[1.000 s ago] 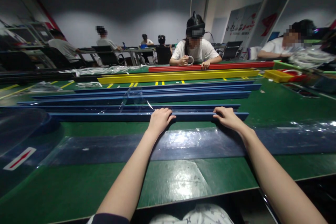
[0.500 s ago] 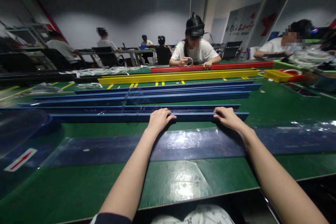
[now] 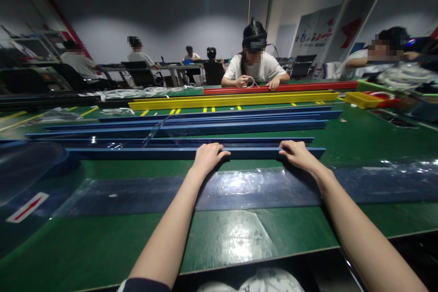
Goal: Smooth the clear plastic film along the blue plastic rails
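A long blue channel strip [image 3: 253, 152] lies across the green table in front of me. My left hand [image 3: 209, 155] is closed over its near wall, thumb on my side and fingers over the top edge. Further right, my right hand [image 3: 294, 151] grips the same wall close to the strip's right end. A clear plastic sheet [image 3: 171, 130] rests over the strip's left part. Nearer to me, under my forearms, a long band of clear plastic film [image 3: 246, 187] runs from side to side; its left end curls into a big roll [image 3: 29, 164] beside a red-arrow label [image 3: 28, 207].
Beyond lie several more blue strips [image 3: 205, 127], a yellow strip [image 3: 232, 100] and a red strip [image 3: 308, 86]. At the right stand a yellow tray [image 3: 362, 99] and bundled white cable [image 3: 405, 75]. A co-worker [image 3: 253, 66] sits opposite, holding a white loop; others sit farther back.
My hands stay in place on the blue strip. The clear sheet over its left part has shifted slightly left. The co-worker at the right has changed arm position.
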A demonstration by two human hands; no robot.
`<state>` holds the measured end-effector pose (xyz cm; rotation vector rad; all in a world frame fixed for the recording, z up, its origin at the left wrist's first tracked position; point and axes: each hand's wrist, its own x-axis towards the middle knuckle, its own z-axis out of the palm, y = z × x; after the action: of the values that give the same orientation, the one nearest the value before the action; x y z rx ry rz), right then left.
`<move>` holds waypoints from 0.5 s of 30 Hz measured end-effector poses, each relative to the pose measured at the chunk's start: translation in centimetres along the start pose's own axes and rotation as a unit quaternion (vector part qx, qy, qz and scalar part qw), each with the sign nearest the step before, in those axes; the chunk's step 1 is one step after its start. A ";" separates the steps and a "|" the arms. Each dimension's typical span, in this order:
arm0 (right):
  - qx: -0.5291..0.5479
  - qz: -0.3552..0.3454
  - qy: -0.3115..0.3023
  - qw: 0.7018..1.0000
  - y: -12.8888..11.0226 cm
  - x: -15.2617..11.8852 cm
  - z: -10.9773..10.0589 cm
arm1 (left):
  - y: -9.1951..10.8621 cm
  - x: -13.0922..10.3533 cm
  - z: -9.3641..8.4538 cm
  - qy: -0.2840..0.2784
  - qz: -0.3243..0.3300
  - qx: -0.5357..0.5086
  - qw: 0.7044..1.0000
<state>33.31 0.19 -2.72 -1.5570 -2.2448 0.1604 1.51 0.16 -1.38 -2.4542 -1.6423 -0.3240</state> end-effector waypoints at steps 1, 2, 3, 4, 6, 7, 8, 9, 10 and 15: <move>-0.001 0.001 0.000 1.000 0.0 0.0 0.0 | 0.0 0.0 0.0 -0.001 0.000 0.001 1.000; -0.001 0.003 0.000 1.000 0.0 0.0 0.0 | 0.0 0.0 0.0 -0.001 0.000 0.001 1.000; -0.001 0.004 0.000 1.000 0.0 0.0 0.0 | 0.0 0.0 0.0 -0.001 0.000 0.002 1.000; -0.001 0.005 0.000 1.000 0.0 0.0 0.1 | 0.0 0.0 0.0 -0.001 -0.001 0.002 1.000; 0.002 0.006 0.001 1.000 0.1 0.1 0.2 | 0.0 0.0 -0.1 -0.002 -0.002 0.003 1.000; 0.002 0.006 0.002 1.000 0.1 0.1 0.2 | 0.0 0.0 -0.1 -0.002 -0.004 0.004 1.000; 0.000 0.006 0.003 1.000 0.2 0.1 0.3 | 0.0 0.0 -0.1 -0.003 -0.005 0.004 1.000; -0.002 0.007 0.004 1.000 0.2 0.1 0.3 | 0.0 0.0 -0.1 -0.004 -0.007 0.004 1.000; -0.003 0.008 0.004 1.000 0.2 0.1 0.3 | 0.1 0.0 -0.1 -0.005 -0.008 0.003 1.000; -0.002 0.012 0.003 1.000 0.1 0.1 0.3 | 0.1 0.1 -0.3 -0.011 -0.018 0.002 1.000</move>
<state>33.22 0.30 -3.00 -1.5844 -2.2242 0.1570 1.62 0.12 -1.11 -2.4364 -1.6946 -0.2998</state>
